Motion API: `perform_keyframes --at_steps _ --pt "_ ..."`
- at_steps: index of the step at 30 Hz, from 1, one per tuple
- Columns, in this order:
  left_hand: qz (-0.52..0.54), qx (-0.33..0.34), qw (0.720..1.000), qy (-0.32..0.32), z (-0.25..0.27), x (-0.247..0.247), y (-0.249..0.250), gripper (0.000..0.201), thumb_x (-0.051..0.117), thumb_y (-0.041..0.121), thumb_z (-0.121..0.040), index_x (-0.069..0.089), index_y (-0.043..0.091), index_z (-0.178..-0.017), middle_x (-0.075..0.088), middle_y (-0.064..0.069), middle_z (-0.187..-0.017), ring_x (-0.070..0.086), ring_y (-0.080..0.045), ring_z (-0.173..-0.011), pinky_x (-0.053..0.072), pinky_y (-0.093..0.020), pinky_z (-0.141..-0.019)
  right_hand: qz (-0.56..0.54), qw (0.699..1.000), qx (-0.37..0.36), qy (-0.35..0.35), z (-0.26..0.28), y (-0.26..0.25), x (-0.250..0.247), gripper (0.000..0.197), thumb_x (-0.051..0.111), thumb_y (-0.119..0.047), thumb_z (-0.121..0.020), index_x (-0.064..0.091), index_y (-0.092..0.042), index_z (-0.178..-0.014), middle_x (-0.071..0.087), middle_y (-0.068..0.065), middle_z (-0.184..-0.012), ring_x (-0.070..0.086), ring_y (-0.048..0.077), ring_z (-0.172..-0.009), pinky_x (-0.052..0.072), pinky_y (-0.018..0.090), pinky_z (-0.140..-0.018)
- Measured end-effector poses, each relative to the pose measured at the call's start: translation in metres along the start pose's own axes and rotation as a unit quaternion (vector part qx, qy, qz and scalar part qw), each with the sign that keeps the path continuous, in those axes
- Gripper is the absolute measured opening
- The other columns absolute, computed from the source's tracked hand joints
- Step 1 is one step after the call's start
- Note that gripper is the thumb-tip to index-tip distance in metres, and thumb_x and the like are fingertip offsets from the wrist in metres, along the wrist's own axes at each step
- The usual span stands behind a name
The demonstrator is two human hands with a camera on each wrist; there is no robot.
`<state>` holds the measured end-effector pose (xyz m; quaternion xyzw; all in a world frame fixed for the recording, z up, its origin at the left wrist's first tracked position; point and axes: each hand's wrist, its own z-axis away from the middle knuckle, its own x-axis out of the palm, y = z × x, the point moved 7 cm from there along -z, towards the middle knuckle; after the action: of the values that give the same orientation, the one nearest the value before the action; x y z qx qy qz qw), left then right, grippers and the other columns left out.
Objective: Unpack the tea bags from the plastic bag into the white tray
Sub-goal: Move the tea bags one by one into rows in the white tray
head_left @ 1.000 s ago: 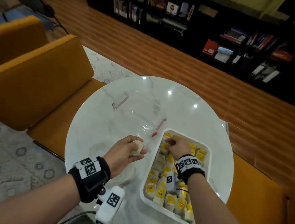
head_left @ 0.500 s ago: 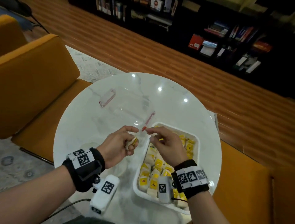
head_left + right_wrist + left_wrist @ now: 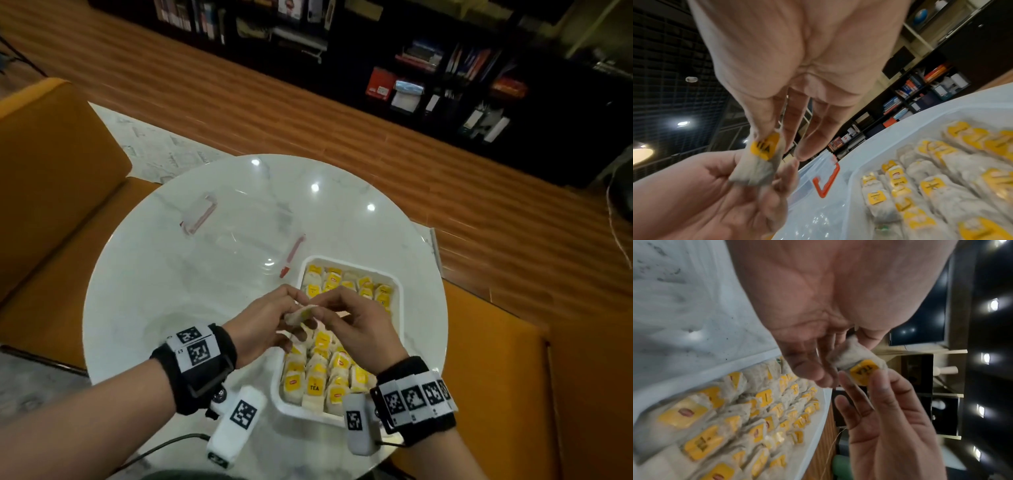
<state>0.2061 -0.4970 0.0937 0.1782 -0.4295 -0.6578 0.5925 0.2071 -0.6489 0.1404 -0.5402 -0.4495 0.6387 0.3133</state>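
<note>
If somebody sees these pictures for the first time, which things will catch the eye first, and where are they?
First, the single white paper tea bag with a yellow tag, pinched between the left hand and the right hand above the near-left edge of the tray. Next, the white rectangular plastic tray, packed with rows of yellow-tagged tea bags, on the right of the round white marble table. Behind it lies the clear plastic bag with red handles, flat.

On the round desk (image 3: 144,281), the tray (image 3: 399,308) sits at the near right edge, tea bags (image 3: 337,375) packed in rows inside it. The plastic bag (image 3: 239,240) lies flat toward the desk's centre, just beyond the tray's far left corner. Both hands meet above the tray's left rim, one tea bag (image 3: 299,313) held between them. Chairs (image 3: 58,192) flank the desk; shelves (image 3: 428,61) stand behind.
</note>
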Motion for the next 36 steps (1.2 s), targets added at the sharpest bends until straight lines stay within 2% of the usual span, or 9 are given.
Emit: perform_keyframes --at_steps 3,7,11,14,18,23,26,30,36 --pt "-0.138 0.055 0.986 0.069 -0.011 -0.012 -0.001 0.010 0.061 0.012 -0.095 0.065 0.015 -0.104 0.072 -0.008 -0.102 0.066 -0.018 -0.083 0.050 -0.028 -0.061 -0.021 0.996 0.047 0.066 -0.006 0.021 -0.018 0.007 0.070 -0.022 -0.096 0.067 -0.028 -0.094 0.075 -0.004 -0.088 0.073 0.015 -0.084 0.062 0.047 -0.075" --pt "-0.377 0.100 0.917 0.087 -0.019 -0.021 -0.010 0.030 0.071 0.019 -0.089 0.063 0.030 -0.116 0.062 0.007 -0.121 0.062 -0.008 -0.099 0.049 -0.017 -0.079 0.037 0.985 0.116 0.119 -0.019 0.057 -0.032 0.008 0.067 -0.023 -0.097 0.067 -0.030 -0.095 0.075 -0.006 -0.083 0.073 0.016 -0.079 0.062 0.052 -0.071" --pt "-0.510 0.103 0.853 0.045 -0.026 -0.018 -0.024 0.059 0.071 0.024 -0.088 0.050 0.025 -0.143 0.046 0.003 -0.141 0.052 -0.016 -0.126 0.040 -0.019 -0.095 0.123 0.981 0.147 0.033 -0.034 0.076 -0.017 0.011 0.066 -0.023 -0.096 0.066 -0.033 -0.097 0.072 -0.012 -0.096 0.070 0.010 -0.088 0.060 0.035 -0.081" --pt "-0.558 0.088 0.824 0.034 -0.030 -0.019 -0.031 0.070 0.071 0.027 -0.087 0.042 0.024 -0.150 0.040 0.003 -0.150 0.043 -0.018 -0.134 0.039 -0.030 -0.110 0.194 0.966 0.152 -0.080 -0.045 0.080 0.003 0.011 0.066 -0.024 -0.095 0.072 -0.031 -0.102 0.072 -0.010 -0.101 0.067 0.006 -0.090 0.051 0.022 -0.076" --pt "-0.595 0.083 0.799 0.021 -0.030 -0.018 -0.034 0.073 0.069 0.025 -0.088 0.037 0.022 -0.154 0.036 0.004 -0.154 0.039 -0.019 -0.134 0.038 -0.028 -0.110 0.186 0.960 0.184 -0.101 -0.060 0.092 0.014 0.012 0.066 -0.024 -0.096 0.073 -0.026 -0.104 0.071 -0.007 -0.102 0.067 0.011 -0.091 0.054 0.029 -0.083" --pt "-0.603 0.084 0.793 0.017 -0.030 -0.019 -0.035 0.075 0.068 0.023 -0.088 0.035 0.022 -0.156 0.033 0.005 -0.156 0.038 -0.019 -0.135 0.037 -0.025 -0.110 0.244 0.944 0.217 -0.040 -0.082 0.109 0.014 0.013 0.067 -0.020 -0.095 0.073 -0.018 -0.107 0.069 -0.002 -0.099 0.065 0.015 -0.098 0.049 0.024 -0.082" --pt "-0.601 0.082 0.795 0.015 -0.031 -0.020 -0.036 0.076 0.069 0.022 -0.088 0.035 0.022 -0.156 0.033 0.005 -0.156 0.037 -0.019 -0.135 0.036 -0.025 -0.110 0.261 0.936 0.234 -0.027 -0.088 0.115 0.018 0.006 0.071 -0.019 -0.090 0.070 -0.022 -0.094 0.066 -0.005 -0.088 0.064 0.015 -0.092 0.054 0.027 -0.086" --pt "-0.604 0.086 0.792 0.016 -0.032 -0.020 -0.035 0.076 0.068 0.022 -0.087 0.036 0.022 -0.156 0.034 0.004 -0.156 0.039 -0.020 -0.134 0.036 -0.025 -0.109 0.284 0.928 0.239 -0.015 -0.091 0.120 0.022 0.016 0.073 -0.018 -0.086 0.062 -0.029 -0.081 0.068 -0.004 -0.087 0.066 0.020 -0.095 0.056 0.031 -0.084" --pt "-0.607 0.097 0.789 0.014 -0.033 -0.021 -0.034 0.072 0.067 0.026 -0.088 0.038 0.025 -0.154 0.036 0.005 -0.155 0.039 -0.020 -0.135 0.036 -0.028 -0.110 0.250 0.937 0.244 0.004 -0.078 0.116 0.010 0.017 0.075 -0.029 -0.089 0.065 -0.022 -0.100 0.067 -0.003 -0.093 0.063 0.017 -0.089 0.052 0.030 -0.079"
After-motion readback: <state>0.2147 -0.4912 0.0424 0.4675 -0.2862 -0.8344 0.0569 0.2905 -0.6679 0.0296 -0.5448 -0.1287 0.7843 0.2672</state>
